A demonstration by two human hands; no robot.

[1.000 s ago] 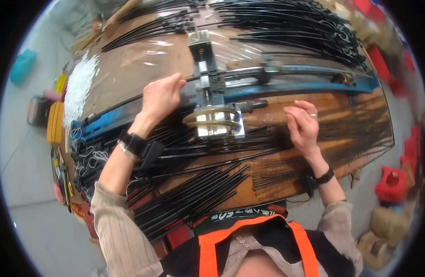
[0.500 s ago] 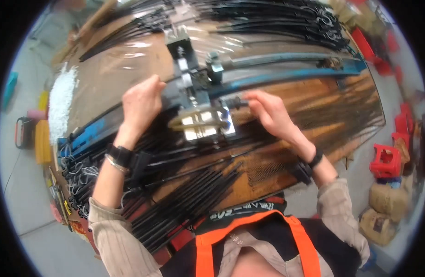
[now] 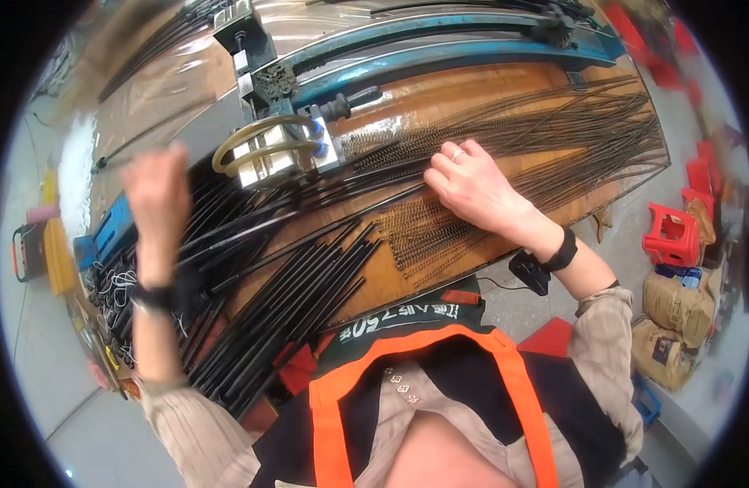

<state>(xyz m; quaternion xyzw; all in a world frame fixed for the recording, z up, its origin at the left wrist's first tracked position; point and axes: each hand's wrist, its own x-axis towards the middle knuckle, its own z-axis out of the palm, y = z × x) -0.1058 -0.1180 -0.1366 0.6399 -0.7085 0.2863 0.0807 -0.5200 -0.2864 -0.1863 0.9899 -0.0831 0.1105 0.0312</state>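
My right hand (image 3: pixel 476 189) is closed, its fingertips down among long thin coil springs (image 3: pixel 545 134) and the ends of black rods. What it pinches, if anything, is hidden under the fingers. On the left, my left hand (image 3: pixel 156 195) is raised over a pile of black rods (image 3: pixel 216 213), its fingers smeared by motion. Between the hands stands a metal clamp block (image 3: pixel 264 163) with yellowish hoses (image 3: pixel 256 130) and blue fittings. It belongs to a bench machine with a long blue rail (image 3: pixel 464 61).
Loose black rods (image 3: pixel 309 285) lie at the table's near edge. White cords (image 3: pixel 122 285) tangle at the rods' left ends. Red stools (image 3: pixel 673 236) and brown sacks (image 3: pixel 679 305) stand on the floor at right. A yellow case (image 3: pixel 59 252) is at left.
The view has shifted, so the machine appears farther left. My right hand has gone from beside the clamp block's dark knob to the springs. My left hand has moved left, away from the machine.
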